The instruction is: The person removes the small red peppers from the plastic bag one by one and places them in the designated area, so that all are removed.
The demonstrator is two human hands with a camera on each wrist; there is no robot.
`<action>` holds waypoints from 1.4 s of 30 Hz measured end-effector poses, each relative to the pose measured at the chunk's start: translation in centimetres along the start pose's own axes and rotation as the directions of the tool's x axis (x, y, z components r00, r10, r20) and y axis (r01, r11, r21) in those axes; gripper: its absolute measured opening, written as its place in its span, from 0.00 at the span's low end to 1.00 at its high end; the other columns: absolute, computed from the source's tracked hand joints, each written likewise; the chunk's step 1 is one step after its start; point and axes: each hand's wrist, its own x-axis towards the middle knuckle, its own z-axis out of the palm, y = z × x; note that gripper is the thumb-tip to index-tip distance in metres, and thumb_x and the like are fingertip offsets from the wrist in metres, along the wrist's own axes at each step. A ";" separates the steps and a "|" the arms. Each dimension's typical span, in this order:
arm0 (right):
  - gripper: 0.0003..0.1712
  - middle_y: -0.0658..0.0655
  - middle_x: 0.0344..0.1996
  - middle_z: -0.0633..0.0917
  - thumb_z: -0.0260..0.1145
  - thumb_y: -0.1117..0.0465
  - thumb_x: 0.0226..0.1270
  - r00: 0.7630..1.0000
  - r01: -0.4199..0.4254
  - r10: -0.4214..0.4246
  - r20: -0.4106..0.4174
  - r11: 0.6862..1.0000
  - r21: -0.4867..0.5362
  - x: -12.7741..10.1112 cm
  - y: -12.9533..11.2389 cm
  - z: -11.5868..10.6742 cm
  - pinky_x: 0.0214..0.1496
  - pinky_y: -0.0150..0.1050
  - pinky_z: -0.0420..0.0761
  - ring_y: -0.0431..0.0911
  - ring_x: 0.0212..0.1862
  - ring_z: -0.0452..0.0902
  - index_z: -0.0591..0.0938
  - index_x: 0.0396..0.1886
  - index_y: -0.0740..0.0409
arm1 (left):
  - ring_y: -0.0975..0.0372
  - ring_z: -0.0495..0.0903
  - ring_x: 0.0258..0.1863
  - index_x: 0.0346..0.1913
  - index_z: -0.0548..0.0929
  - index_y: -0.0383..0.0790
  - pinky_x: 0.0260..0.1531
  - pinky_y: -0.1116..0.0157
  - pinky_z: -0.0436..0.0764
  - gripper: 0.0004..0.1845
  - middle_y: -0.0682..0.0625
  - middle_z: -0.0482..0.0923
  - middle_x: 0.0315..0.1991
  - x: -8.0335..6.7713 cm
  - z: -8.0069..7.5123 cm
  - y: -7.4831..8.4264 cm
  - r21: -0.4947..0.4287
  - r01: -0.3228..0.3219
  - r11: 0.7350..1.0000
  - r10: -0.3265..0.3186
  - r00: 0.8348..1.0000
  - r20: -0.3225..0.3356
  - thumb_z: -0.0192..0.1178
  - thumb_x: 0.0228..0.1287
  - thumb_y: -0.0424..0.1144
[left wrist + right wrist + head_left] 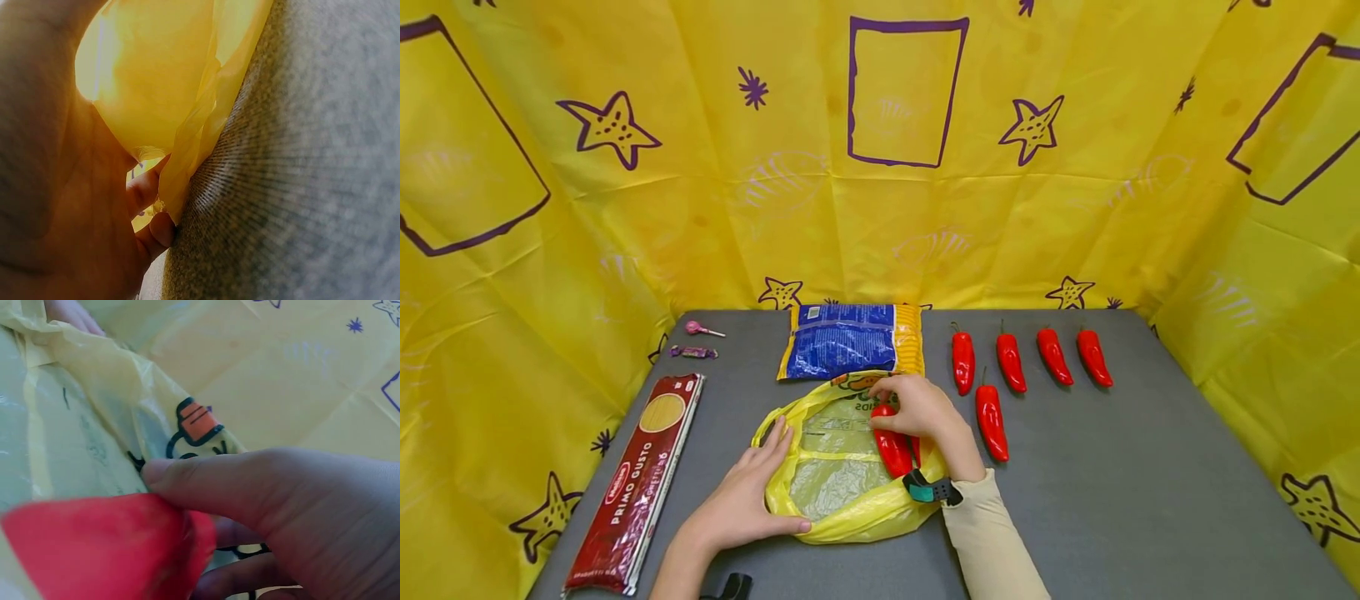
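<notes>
A yellow plastic bag [850,529] lies with its mouth spread open on the grey table. My left hand [748,492] rests against the bag's left side, fingers extended and thumb along the front rim; in the left wrist view its palm faces the yellow plastic [156,75]. Inside the bag, at the right, lies a red pepper [891,446], with a second red one partly hidden beside it. My right hand [917,408] reaches into the bag over the pepper's top end. In the right wrist view the thumb is straight above the pepper [100,544], fingers loosely apart.
Several red peppers [990,421] lie to the bag's right. Behind it is a blue and yellow packet [842,342]. On the left lie a red spaghetti pack [636,492], a purple-wrapped candy [694,352] and a pink lollipop [694,327]. Yellow cloth [910,225] surrounds the table.
</notes>
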 end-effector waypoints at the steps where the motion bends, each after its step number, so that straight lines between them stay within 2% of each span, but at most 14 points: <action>1: 0.22 0.48 0.41 0.90 0.82 0.49 0.62 1.000 0.000 0.000 -0.005 1.000 -0.004 0.0 0.0 0.1 0.39 0.39 0.80 0.43 0.39 0.81 0.90 0.54 0.50 | 0.48 0.68 0.70 0.87 0.52 0.44 0.68 0.37 0.70 0.73 0.46 0.40 0.88 0.0 0.0 0.0 0.000 0.000 1.000 0.000 1.000 -0.001 0.72 0.46 0.79; 7: 0.24 0.45 0.40 0.89 0.82 0.44 0.61 1.000 0.017 -0.017 -0.010 1.000 -0.018 -0.1 0.2 0.5 0.36 0.36 0.78 0.41 0.36 0.78 0.90 0.53 0.48 | 0.49 0.68 0.69 0.87 0.52 0.43 0.67 0.37 0.71 0.73 0.47 0.40 0.88 0.0 0.1 0.0 -0.004 0.003 1.000 -0.003 1.000 0.004 0.73 0.45 0.79; 14: 0.29 0.46 0.44 0.89 0.85 0.46 0.56 0.996 0.012 -0.016 0.090 0.999 0.046 -0.2 0.1 0.0 0.43 0.39 0.79 0.44 0.41 0.79 0.89 0.56 0.49 | 0.47 0.67 0.70 0.87 0.52 0.43 0.67 0.36 0.69 0.72 0.46 0.40 0.88 0.0 0.0 0.0 -0.019 0.010 1.000 -0.010 1.000 0.001 0.74 0.45 0.78; 20: 0.25 0.45 0.36 0.86 0.84 0.47 0.58 0.994 0.004 -0.013 0.109 0.997 0.078 -0.1 0.3 0.0 0.36 0.37 0.77 0.43 0.34 0.75 0.89 0.53 0.48 | 0.48 0.68 0.69 0.86 0.53 0.43 0.67 0.36 0.70 0.72 0.46 0.41 0.88 0.1 0.1 0.0 -0.024 0.028 0.999 -0.028 1.000 0.008 0.74 0.45 0.77; 27: 0.26 0.47 0.34 0.85 0.84 0.49 0.58 0.996 0.017 -0.027 0.086 0.994 0.112 -0.1 0.6 0.2 0.32 0.36 0.75 0.42 0.30 0.73 0.89 0.55 0.49 | 0.45 0.67 0.70 0.86 0.53 0.43 0.67 0.34 0.69 0.72 0.45 0.41 0.88 0.0 0.1 -0.1 -0.021 0.011 1.000 -0.011 1.000 0.002 0.75 0.46 0.77; 34: 0.29 0.48 0.41 0.87 0.81 0.50 0.63 0.996 0.049 -0.058 0.067 0.991 0.122 -0.1 0.6 0.0 0.38 0.36 0.78 0.43 0.37 0.76 0.87 0.62 0.53 | 0.42 0.65 0.73 0.87 0.52 0.45 0.68 0.32 0.67 0.71 0.45 0.40 0.88 -0.2 0.1 -0.2 -0.035 -0.006 0.999 0.005 1.000 -0.015 0.75 0.46 0.76; 42: 0.28 0.50 0.35 0.83 0.78 0.54 0.68 0.985 0.067 -0.103 0.138 0.967 0.245 -0.5 0.6 -1.0 0.42 0.37 0.79 0.43 0.37 0.77 0.84 0.65 0.55 | 0.43 0.65 0.74 0.87 0.53 0.44 0.68 0.34 0.68 0.72 0.46 0.40 0.88 0.0 0.5 -0.4 -0.037 -0.012 0.999 0.011 1.000 -0.015 0.75 0.45 0.76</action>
